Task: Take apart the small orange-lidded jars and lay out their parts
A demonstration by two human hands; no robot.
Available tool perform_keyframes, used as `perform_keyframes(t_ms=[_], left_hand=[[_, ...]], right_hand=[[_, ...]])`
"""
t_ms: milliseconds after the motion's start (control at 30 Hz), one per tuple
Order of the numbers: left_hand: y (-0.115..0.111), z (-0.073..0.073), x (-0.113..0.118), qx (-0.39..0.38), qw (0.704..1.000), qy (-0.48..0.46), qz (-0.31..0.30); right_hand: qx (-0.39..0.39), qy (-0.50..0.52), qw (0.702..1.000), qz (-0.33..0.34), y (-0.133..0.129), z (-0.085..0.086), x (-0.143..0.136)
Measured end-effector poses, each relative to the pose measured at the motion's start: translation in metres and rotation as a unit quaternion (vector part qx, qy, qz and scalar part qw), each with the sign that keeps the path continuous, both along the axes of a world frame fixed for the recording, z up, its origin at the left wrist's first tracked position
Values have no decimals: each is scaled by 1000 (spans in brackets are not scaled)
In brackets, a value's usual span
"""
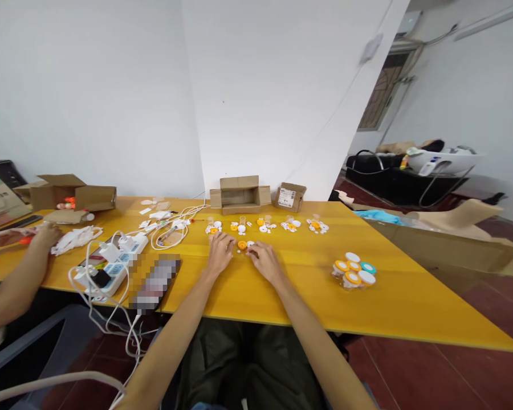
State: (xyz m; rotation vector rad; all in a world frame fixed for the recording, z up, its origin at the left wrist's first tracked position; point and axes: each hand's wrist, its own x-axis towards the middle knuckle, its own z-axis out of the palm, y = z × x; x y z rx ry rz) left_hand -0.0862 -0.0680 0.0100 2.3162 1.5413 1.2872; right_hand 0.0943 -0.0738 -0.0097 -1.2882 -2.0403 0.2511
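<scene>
Over the middle of the table, my left hand [220,252] has its fingers curled and drawn together; what lies between the fingertips, if anything, is too small to make out. An orange round part [241,245] lies on the table between my two hands. Just beyond the fingertips of my right hand [265,261] is a white disc [250,244]. The right fingers are bent and close together, and I cannot make out what they pinch. Behind the hands runs a row of small piles of orange and white round pieces [263,225], with small clear cups among them.
At right stands a cluster of clear jars with orange, white and teal lids [353,278]. Left are a phone [157,285], a power strip [115,273] and looped white cables. Cardboard boxes [240,196] line the wall. Another person's hand [47,234] works at far left.
</scene>
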Motion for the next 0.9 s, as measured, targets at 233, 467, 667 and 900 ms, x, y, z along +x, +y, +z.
perform_keyframes(t_ms=[233, 467, 667, 900], left_hand=[[-3, 3, -7, 18, 991, -50, 122], [-3, -7, -7, -3, 993, -6, 116], [-1, -11, -9, -22, 989, -21, 143], [11, -26, -20, -49, 983, -90, 155]], right_hand=[[20, -47, 999, -5, 0, 1, -3], [52, -43, 998, -1, 4, -7, -3], [65, -33, 997, -25, 3, -6, -3], [69, -23, 996, -45, 4, -7, -1]])
